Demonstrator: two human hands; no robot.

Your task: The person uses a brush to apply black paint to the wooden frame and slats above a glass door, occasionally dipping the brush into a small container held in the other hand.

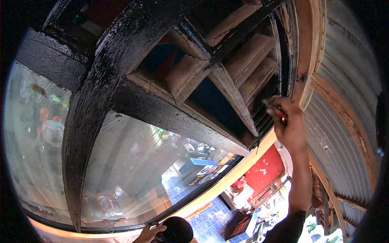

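Note:
My right hand (289,117) is raised to the right side of a wooden window frame (101,81). Its fingers are closed around what looks like a small paintbrush (281,115) with a reddish handle; the tip is blurred against the slats. Wet-looking black paint covers the frame's thick bars, while the crossed lattice pieces (229,87) are partly bare, greyish wood. Low in the picture, my left hand (149,234) grips the edge of a round, black container (176,230), its contents too dark to make out.
Glass panes (129,158) fill the lower frame and reflect a bright scene. An orange-cream wall edge (210,198) curves along it. Corrugated roofing sheets (344,133) with wooden beams rise on the right. Below are blue floor tiles (202,220) and a red panel (265,172).

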